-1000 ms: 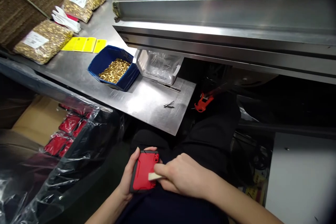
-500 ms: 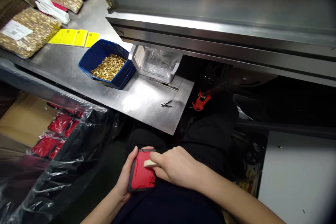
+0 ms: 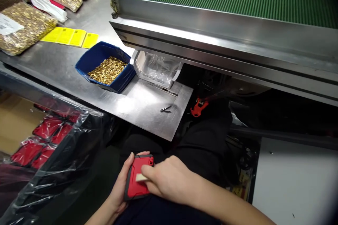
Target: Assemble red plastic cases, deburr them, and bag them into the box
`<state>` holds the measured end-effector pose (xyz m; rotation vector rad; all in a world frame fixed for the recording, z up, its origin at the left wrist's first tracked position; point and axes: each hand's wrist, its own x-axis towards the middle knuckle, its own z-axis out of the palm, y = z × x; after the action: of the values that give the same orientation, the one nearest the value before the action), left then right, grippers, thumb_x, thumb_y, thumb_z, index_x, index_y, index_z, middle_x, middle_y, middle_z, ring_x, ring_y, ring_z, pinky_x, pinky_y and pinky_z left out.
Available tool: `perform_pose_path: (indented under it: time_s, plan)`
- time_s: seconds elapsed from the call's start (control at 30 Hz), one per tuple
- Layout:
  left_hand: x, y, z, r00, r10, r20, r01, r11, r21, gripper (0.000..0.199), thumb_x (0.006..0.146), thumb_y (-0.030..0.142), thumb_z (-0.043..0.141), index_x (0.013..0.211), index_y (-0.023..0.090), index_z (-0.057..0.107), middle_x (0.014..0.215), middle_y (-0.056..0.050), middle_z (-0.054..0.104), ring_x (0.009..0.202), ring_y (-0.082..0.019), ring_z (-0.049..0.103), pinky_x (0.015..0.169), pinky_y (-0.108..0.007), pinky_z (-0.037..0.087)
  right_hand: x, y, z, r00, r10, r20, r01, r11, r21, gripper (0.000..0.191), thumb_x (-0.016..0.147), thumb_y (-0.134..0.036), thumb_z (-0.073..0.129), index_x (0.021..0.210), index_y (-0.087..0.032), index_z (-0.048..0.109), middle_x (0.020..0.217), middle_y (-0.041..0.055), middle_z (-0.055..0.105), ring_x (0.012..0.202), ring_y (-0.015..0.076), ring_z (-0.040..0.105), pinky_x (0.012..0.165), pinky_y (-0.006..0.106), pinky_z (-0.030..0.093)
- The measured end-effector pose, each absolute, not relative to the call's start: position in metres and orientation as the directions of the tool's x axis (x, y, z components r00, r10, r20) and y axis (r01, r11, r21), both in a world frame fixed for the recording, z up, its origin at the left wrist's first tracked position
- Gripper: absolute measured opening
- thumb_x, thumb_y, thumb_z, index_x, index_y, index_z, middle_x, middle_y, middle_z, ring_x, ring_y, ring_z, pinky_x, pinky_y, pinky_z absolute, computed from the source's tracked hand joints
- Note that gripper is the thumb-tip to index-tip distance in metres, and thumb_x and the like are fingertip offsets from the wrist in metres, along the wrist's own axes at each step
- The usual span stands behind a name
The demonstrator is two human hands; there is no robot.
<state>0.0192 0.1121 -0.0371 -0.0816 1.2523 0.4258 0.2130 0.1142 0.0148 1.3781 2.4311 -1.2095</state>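
Note:
Over my lap, my left hand (image 3: 121, 179) is closed round the edge of a red case with a black rim (image 3: 134, 191). The case looks like a phone case, with a small dark-patterned patch at its upper right corner. In my right hand (image 3: 169, 179), a cream-coloured flat stick (image 3: 141, 178) is pinched between thumb and fingers. Its blunt end lies over the middle of the red face; I cannot tell how firmly it touches. My right fingers cover part of the case's right side.
On the metal table (image 3: 142, 119) stand a blue bin (image 3: 87, 65) of small brass parts and a grey bin (image 3: 134, 63) of clear bags. Bags of brass parts (image 3: 29, 24) lie behind. A conveyor's metal side rail (image 3: 211, 38) overhangs the right. Red wrapped pieces (image 3: 50, 126) sit lower left.
The red case has been turned round in my left hand: its patterned corner was at the lower right and is now at the upper right. Both hands shifted slightly down-left as the view moved.

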Motion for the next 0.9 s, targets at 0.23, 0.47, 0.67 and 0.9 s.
perform_pose_path:
  time_s: [0.23,0.47,0.67,0.9]
  plan:
    - [-0.007,0.116,-0.046,0.152,0.424,-0.893,-0.454,0.832,0.318,0.049,0.099,0.05,0.058,0.125,0.01,0.07,0.105,-0.018,0.082,0.086,-0.032,0.08,0.079,-0.043,0.067,0.205,0.207,-0.004,-0.377,0.858,-0.348,0.794,0.106,-0.598,0.039,0.106,-0.058,0.043,0.117,-0.024,0.058,0.103,0.004,0.074,0.091,0.0225,0.071,0.072,0.029,0.045]
    - [-0.043,0.109,-0.075,0.382,0.618,-0.688,-0.599,0.732,0.325,0.063,0.102,0.059,0.047,0.135,0.011,0.069,0.14,-0.026,0.064,0.125,-0.041,0.066,0.103,-0.051,0.057,0.26,0.231,-0.036,0.018,0.959,-0.282,0.955,-0.1,-0.28,0.043,0.112,-0.05,0.025,0.136,-0.029,0.054,0.126,0.0056,0.069,0.105,0.0202,0.069,0.083,0.029,0.05]
    - [-0.067,0.123,-0.094,0.421,0.625,-0.658,-0.659,0.708,0.252,0.06,0.104,0.057,0.042,0.138,0.014,0.067,0.145,-0.02,0.062,0.13,-0.034,0.064,0.111,-0.044,0.052,0.379,0.175,-0.073,0.194,0.909,-0.368,0.98,-0.193,0.041,0.045,0.102,-0.013,0.033,0.142,-0.007,0.054,0.118,0.0251,0.069,0.105,0.0348,0.067,0.072,0.037,0.051]
    - [-0.066,0.147,-0.086,0.211,0.536,-0.818,-0.415,0.807,0.421,0.063,0.1,0.057,0.054,0.144,0.012,0.057,0.136,-0.019,0.071,0.116,-0.03,0.073,0.098,-0.042,0.061,0.423,0.188,-0.121,-0.058,0.894,-0.445,0.991,0.104,0.08,0.055,0.096,-0.001,0.036,0.148,-0.012,0.052,0.13,0.0227,0.064,0.113,0.0322,0.062,0.091,0.041,0.048]
